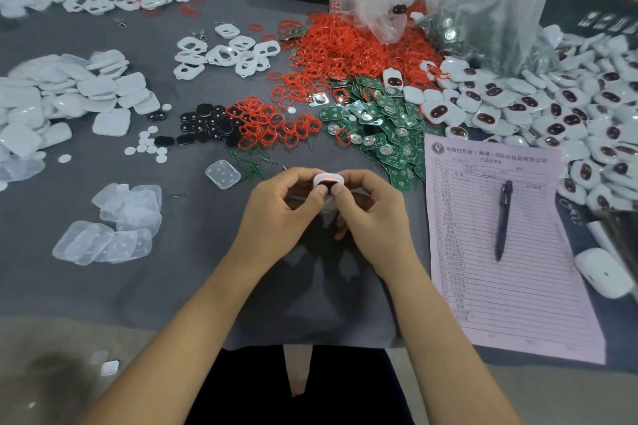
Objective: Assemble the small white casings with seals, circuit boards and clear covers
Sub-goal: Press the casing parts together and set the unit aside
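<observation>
Casing (328,179) is looking light and slick; we're pinching its edges with both left hand (283,207) and right hand (369,207), near the pen (504,217).

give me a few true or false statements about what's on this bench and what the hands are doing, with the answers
1. Both hands hold one small white casing between them. True: the left hand and the right hand pinch it from either side above the table.
2. The pen lies on the grey table top. False: it lies on the pink printed sheet.
3. The red seals are heaped beyond the green circuit boards. True.
4. The loose clear covers lie to the person's right. False: they lie to the left of the hands.
5. The white computer mouse sits at the right edge, beside the sheet. True.
</observation>
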Demonstrator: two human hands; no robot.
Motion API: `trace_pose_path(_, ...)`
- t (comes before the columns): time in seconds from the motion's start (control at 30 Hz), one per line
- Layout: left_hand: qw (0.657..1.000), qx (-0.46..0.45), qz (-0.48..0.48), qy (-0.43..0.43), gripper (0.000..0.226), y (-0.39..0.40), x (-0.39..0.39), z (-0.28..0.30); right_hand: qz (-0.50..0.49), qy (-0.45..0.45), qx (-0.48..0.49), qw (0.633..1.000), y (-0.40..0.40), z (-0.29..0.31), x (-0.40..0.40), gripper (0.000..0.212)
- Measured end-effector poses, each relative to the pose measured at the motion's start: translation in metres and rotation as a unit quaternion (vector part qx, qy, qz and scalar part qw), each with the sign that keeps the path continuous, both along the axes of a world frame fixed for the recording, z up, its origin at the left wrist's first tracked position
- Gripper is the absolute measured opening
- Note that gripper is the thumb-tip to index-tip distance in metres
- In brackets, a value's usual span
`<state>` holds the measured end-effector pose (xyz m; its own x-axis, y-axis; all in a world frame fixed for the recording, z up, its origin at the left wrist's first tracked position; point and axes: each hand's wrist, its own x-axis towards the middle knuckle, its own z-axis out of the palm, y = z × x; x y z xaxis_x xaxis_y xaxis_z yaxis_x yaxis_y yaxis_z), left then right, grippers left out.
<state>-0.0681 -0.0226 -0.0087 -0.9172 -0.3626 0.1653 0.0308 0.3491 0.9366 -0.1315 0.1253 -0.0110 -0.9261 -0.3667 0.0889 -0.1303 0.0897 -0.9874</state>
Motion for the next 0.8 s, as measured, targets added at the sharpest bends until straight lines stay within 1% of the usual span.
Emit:
trace_pose_path(0.23, 1.000, 0.008, -0.018, 0.017, 0.023, -0.0001, 0.0017, 0.0025, 0.022, 0.004, -0.021, 1.000, 0.0017, 0.0013, 0.0001, 0.009)
trace_pose_path(0.37, 0.999, 0.027, -0.008, 0.016, 0.016, 0.0007, 0.0016, 0.0017, 0.028, 0.013, -0.019, 0.999, 0.0005, 0.0011, 0.0008, 0.010)
trace_pose_path(0.63, 1.000, 0.007, -0.014, 0.001, 0.014, -0.0013, 0.0022, -0.0004, 0.033, 0.024, 0.013, 0.999, 0.0049, -0.0006, -0.0015, 0.009)
trace_pose_path(0.8, 1.000, 0.009, -0.008, 0.011, 0.016, 0.0017, 0.0029, 0.0017, 0.028, 0.013, -0.016, 0.999, 0.0030, 0.0005, -0.0009, 0.009)
